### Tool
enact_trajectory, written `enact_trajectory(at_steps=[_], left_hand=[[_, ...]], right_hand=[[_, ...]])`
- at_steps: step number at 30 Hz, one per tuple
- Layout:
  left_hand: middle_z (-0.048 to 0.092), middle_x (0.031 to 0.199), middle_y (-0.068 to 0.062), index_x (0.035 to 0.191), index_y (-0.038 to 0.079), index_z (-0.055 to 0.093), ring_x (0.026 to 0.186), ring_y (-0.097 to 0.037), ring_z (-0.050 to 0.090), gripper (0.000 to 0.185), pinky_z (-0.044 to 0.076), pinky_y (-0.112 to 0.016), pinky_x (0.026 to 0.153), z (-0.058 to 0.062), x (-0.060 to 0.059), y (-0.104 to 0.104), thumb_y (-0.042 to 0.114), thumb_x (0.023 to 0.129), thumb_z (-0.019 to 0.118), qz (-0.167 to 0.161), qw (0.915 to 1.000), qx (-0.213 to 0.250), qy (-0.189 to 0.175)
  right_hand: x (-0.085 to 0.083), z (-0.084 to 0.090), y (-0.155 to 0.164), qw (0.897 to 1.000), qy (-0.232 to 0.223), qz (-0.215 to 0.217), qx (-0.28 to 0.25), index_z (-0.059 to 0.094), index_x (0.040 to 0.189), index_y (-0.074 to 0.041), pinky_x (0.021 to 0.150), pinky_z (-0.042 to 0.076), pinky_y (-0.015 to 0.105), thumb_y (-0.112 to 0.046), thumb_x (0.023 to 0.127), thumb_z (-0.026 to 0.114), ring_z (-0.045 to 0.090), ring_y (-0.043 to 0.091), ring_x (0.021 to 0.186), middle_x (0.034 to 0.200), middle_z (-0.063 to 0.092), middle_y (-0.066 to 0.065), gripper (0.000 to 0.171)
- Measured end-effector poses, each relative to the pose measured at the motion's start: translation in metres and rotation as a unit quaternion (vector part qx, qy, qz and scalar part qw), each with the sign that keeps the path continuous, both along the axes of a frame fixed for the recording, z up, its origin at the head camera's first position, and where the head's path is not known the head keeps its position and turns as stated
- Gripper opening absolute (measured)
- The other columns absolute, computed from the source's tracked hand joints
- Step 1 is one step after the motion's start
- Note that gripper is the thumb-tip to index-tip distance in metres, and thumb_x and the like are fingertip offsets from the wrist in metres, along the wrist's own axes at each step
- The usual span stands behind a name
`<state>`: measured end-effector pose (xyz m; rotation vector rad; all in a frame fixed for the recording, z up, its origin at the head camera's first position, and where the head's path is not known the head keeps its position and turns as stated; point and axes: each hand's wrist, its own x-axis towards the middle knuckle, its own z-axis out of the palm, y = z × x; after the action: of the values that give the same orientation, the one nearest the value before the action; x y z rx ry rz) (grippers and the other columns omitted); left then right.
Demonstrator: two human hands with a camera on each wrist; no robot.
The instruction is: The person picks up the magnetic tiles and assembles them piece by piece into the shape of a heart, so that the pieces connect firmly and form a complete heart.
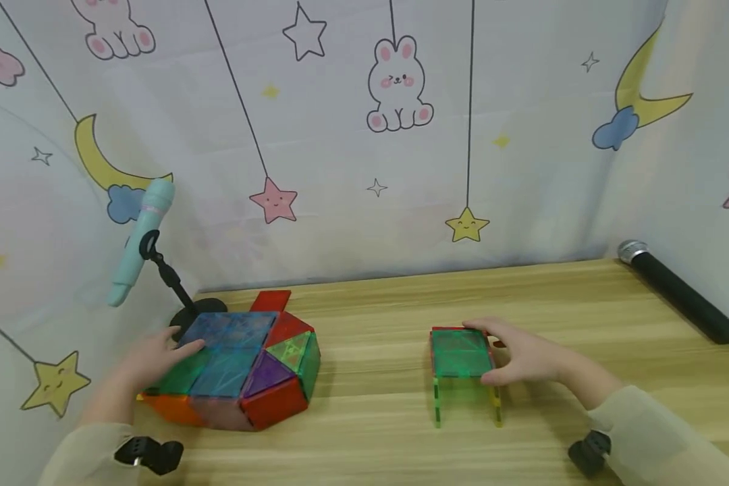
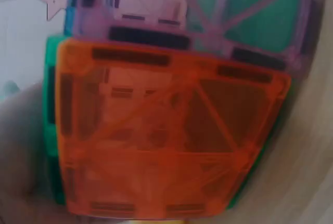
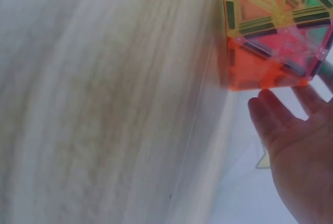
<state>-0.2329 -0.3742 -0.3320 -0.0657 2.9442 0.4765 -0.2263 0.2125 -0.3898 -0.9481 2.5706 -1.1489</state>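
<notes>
While both hands are laid on coloured tile builds, the wooden bench (image 1: 389, 378) is seen from above with the two builds well apart. The left hand (image 1: 152, 358) is rested on the near left corner of the large tile block (image 1: 243, 368), its fingers (image 1: 188, 349) stretched out fairly straight across the blue top panel, nothing being gripped; in the left wrist view an orange side panel (image 2: 161, 135) of that block fills the frame, with the palm just beside it. The right hand (image 1: 522, 354) is curved loosely over the right edge of the small tile box (image 1: 462, 358), which stands on the bench at centre right; the thumb is pressed against the near right corner and the fingers are spread along the far red edge. A black microphone (image 1: 680, 290) lies at the far right, and a pale blue microphone (image 1: 142, 236) is held on a stand (image 1: 176, 290) behind the large block.
</notes>
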Motion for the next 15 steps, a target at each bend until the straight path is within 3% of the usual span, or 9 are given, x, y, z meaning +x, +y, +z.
enact_trajectory(at_steps=[4, 8, 15], left_hand=[[0.02, 0.137, -0.045, 0.139, -0.019, 0.014, 0.121, -0.059, 0.026, 0.098, 0.026, -0.066, 0.095, -0.009, 0.003, 0.002, 0.061, 0.09, 0.043, 0.008, 0.9976, 0.065, -0.023], [0.018, 0.139, -0.043, 0.139, -0.019, 0.013, 0.123, -0.057, 0.025, 0.098, 0.026, -0.065, 0.097, -0.01, 0.003, 0.023, 0.06, 0.09, 0.047, 0.002, 0.9963, 0.085, -0.016], [0.019, 0.138, -0.041, 0.136, -0.017, 0.01, 0.124, -0.051, 0.027, 0.1, 0.024, -0.062, 0.101, -0.007, 0.008, 0.066, 0.059, 0.087, 0.052, -0.012, 0.9884, 0.145, -0.044]], right_hand=[[0.001, 0.0, -0.001, 1.0, -0.002, -0.008, 0.004, 0.033, 0.143, -0.004, 0.091, 0.039, 0.053, -0.029, 0.077, 0.075, 0.04, 0.034, 0.119, 0.136, 0.039, 0.011, 0.082], [0.002, 0.001, 0.0, 1.0, 0.005, -0.015, 0.007, 0.033, 0.143, -0.004, 0.089, 0.039, 0.053, -0.03, 0.078, 0.075, 0.041, 0.034, 0.118, 0.135, 0.04, 0.011, 0.081], [0.004, 0.003, 0.007, 0.999, 0.026, -0.017, 0.027, 0.034, 0.142, -0.002, 0.086, 0.043, 0.051, -0.028, 0.079, 0.073, 0.045, 0.036, 0.116, 0.136, 0.04, 0.016, 0.079]])
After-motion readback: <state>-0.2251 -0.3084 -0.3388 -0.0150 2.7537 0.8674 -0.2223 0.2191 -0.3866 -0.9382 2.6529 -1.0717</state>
